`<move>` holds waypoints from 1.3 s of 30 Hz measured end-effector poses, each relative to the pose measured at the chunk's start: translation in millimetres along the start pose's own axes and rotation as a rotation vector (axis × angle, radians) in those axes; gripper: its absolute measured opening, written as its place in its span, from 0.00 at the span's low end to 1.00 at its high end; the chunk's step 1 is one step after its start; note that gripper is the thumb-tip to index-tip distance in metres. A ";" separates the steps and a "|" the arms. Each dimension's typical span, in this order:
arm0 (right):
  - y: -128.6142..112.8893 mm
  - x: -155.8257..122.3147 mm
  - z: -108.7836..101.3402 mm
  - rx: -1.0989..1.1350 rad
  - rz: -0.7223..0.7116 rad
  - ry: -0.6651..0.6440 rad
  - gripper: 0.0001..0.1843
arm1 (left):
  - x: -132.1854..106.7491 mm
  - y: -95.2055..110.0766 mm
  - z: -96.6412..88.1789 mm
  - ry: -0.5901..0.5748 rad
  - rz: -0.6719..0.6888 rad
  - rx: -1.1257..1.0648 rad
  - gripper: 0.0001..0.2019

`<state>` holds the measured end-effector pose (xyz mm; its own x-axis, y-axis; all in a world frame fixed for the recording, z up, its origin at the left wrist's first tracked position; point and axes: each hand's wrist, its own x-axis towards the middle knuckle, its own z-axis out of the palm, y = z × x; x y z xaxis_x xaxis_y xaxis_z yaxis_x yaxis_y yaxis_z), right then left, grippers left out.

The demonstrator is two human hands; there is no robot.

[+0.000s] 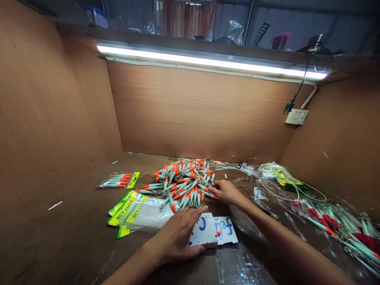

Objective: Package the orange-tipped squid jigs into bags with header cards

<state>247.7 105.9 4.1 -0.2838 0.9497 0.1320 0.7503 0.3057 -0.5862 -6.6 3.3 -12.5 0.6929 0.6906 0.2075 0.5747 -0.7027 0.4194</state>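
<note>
A heap of fishing lures, pale blue-green with orange ends and wire hooks, lies before me. My right hand is at the heap's right edge, its thumb and fingers pinched on one lure. My left hand spans the left end of a small white box with blue writing, fingers along the far side and thumb along the near side. Left of the heap, clear plastic bags with yellow-green "BCT LURE" headers lie fanned out and overlapping.
A filled lure packet lies at the left. On the right are a plastic bag with white cord and a pile of wrapped lures with red parts. Wooden walls enclose the table; a plug hangs by a socket.
</note>
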 end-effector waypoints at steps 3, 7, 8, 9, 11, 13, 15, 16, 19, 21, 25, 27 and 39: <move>2.3 24.1 11.8 0.032 0.058 -0.011 0.21 | -0.8 2.9 -3.7 -0.016 -0.001 0.011 0.48; 7.2 35.9 -6.3 0.155 0.112 -0.080 0.23 | -0.7 5.5 -6.8 -0.039 -0.009 0.022 0.50; 10.0 35.5 -16.4 0.194 0.122 -0.102 0.24 | -0.6 5.8 -7.2 -0.041 -0.010 0.022 0.50; 13.6 33.8 -27.4 0.233 0.131 -0.118 0.25 | -0.6 5.9 -7.5 -0.043 -0.008 0.020 0.50; 22.4 26.6 -47.8 0.299 0.148 -0.122 0.28 | -0.8 5.8 -7.7 -0.038 0.001 0.013 0.50; 31.8 15.1 -61.0 0.343 0.157 -0.072 0.30 | -1.2 5.5 -7.5 -0.025 0.011 0.008 0.50; 39.3 0.3 -64.5 0.364 0.150 0.032 0.31 | -1.7 5.1 -7.0 -0.011 0.014 0.006 0.50; 41.5 -8.1 -63.3 0.369 0.141 0.089 0.31 | -1.9 4.9 -6.5 -0.007 0.013 0.006 0.50; 40.5 -36.4 -55.0 0.374 0.091 0.218 0.27 | -1.7 3.7 -4.6 -0.001 0.015 -0.003 0.49; 34.7 -56.3 -51.5 0.345 0.046 0.243 0.24 | -0.8 2.5 -2.9 0.000 0.025 -0.013 0.49; 23.1 -91.7 -57.7 0.187 -0.026 0.200 0.19 | 2.1 0.0 -0.6 0.015 0.029 -0.037 0.51; 20.7 -106.1 -62.5 0.078 -0.091 0.187 0.15 | 3.7 0.2 -0.7 0.048 0.028 -0.053 0.52; -12.2 -125.8 5.9 -0.106 -0.384 0.105 0.06 | 6.5 13.9 -2.1 0.064 0.042 -0.099 0.55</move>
<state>270.7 -17.7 -10.1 -0.4967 0.7653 0.4094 0.6603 0.6394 -0.3939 5.0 -1.6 -3.5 0.6848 0.6723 0.2813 0.4974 -0.7133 0.4938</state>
